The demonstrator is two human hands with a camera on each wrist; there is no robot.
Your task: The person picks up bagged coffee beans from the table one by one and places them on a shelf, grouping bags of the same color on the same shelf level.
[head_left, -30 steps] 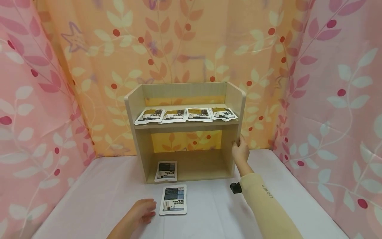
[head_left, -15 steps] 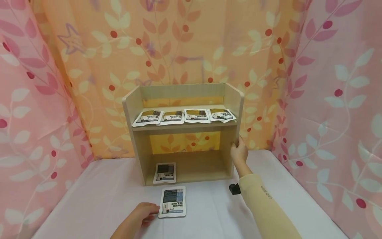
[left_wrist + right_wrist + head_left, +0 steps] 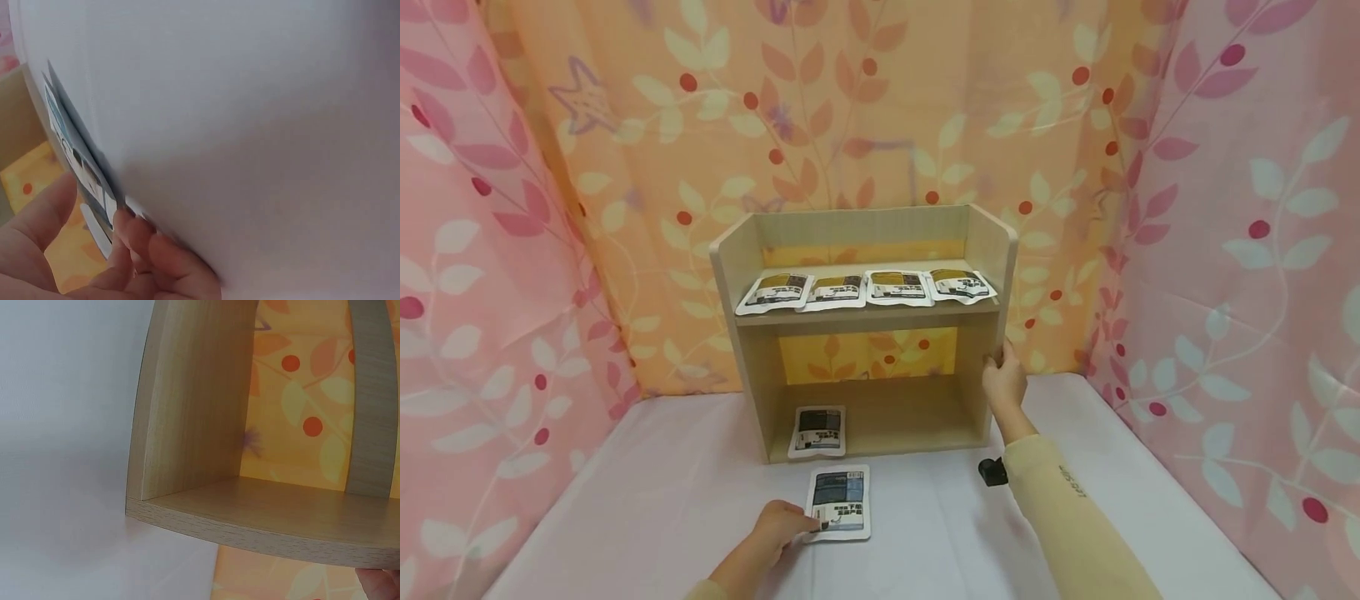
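A white pouch with a dark label [image 3: 839, 502] lies flat on the white tabletop in front of a small wooden shelf unit [image 3: 865, 321]. My left hand [image 3: 800, 523] touches that pouch's near left corner. In the left wrist view the fingertips [image 3: 134, 234] sit at the edge of the pouch [image 3: 72, 156] with the thumb held apart above it. My right hand [image 3: 1003, 377] grips the front edge of the shelf unit's right side panel. The right wrist view shows the wooden shelf [image 3: 187, 406] from close by and only a sliver of skin at the bottom right corner.
Several similar pouches [image 3: 865, 289] lie in a row on the upper shelf, and one more pouch [image 3: 818, 431] lies at the left of the lower shelf. A small black object [image 3: 992, 471] sits by my right forearm. Patterned curtains [image 3: 512, 250] close in three sides.
My left hand has slid right across the table until its fingers reach the pouch's near left corner. The right hand has stayed on the shelf panel.
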